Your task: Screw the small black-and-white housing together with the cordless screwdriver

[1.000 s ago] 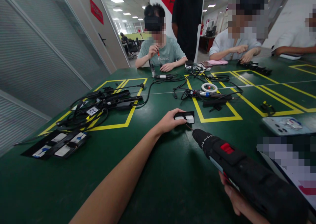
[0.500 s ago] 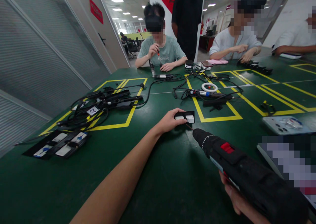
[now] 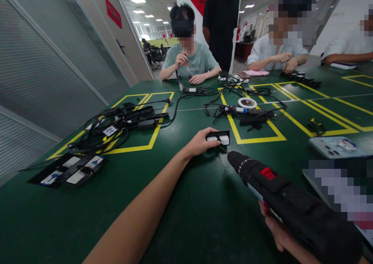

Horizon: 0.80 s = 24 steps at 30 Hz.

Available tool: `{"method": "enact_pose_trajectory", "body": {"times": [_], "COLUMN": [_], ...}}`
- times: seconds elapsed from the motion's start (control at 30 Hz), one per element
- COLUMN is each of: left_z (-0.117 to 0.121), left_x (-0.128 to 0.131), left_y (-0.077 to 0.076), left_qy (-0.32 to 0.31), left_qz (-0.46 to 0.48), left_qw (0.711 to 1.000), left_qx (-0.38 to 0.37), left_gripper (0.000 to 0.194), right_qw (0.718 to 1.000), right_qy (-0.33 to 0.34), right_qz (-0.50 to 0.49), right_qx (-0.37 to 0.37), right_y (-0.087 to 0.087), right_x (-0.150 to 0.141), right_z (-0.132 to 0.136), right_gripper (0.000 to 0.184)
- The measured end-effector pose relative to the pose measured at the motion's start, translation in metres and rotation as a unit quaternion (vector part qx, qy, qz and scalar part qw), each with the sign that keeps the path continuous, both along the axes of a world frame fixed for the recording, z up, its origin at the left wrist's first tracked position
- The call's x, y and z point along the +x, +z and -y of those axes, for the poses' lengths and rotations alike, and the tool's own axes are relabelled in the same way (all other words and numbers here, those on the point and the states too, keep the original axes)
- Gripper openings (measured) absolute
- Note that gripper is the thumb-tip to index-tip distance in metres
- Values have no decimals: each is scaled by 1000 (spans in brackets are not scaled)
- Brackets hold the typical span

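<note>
Beyond green table (image 3: 198, 209), grey door (image 3: 112, 35)

The drill (image 3: 288, 196) is black with a red slider (image 3: 268, 173) and white numerals (image 3: 243, 164); the small plate (image 3: 227, 133) is black with white blocks (image 3: 224, 140). Yellow rectangles (image 3: 260, 141) pattern the dark green tabletop (image 3: 192, 217). The ring (image 3: 247, 107) is white, the phone (image 3: 322, 149) pale blue.

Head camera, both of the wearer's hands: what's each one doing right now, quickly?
Left hand: closed, holding the small black-and-white piece between thumb and fingers.
Right hand: closed around the power drill, partly hidden beneath it.
</note>
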<state>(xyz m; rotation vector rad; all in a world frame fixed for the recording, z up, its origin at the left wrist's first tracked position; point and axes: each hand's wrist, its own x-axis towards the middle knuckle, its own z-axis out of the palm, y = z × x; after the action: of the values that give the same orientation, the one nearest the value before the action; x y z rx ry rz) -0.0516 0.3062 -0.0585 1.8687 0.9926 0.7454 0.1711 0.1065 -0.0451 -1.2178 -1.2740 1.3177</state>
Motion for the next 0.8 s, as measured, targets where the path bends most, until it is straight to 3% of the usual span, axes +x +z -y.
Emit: {"method": "enact_pose_trajectory", "body": {"times": [0.33,0.57,0.67,0.8], "left_z": [-1,-1,-1,-2], "left_x": [-1,0,0,-1], "left_y": [-1,-4,-3,-3], "left_qy": [-9,1,2,-7], "left_qz": [7,4,2,6], "left_qw": [1000,1000,1000,1000], "left_qx": [-5,0,-4,-6], "left_gripper": [44,45,45,45], "right_qw": [994,999,997,995], "right_qy": [8,14,32,43], "right_qz": [-92,-14,65,87], "right_qx": [-53,-50,-38,-27], "right_y": [5,8,21,34], "right_x": [1,-1,-1,1], "right_z": [-1,1,8,17], "right_gripper": [38,50,37,20]}}
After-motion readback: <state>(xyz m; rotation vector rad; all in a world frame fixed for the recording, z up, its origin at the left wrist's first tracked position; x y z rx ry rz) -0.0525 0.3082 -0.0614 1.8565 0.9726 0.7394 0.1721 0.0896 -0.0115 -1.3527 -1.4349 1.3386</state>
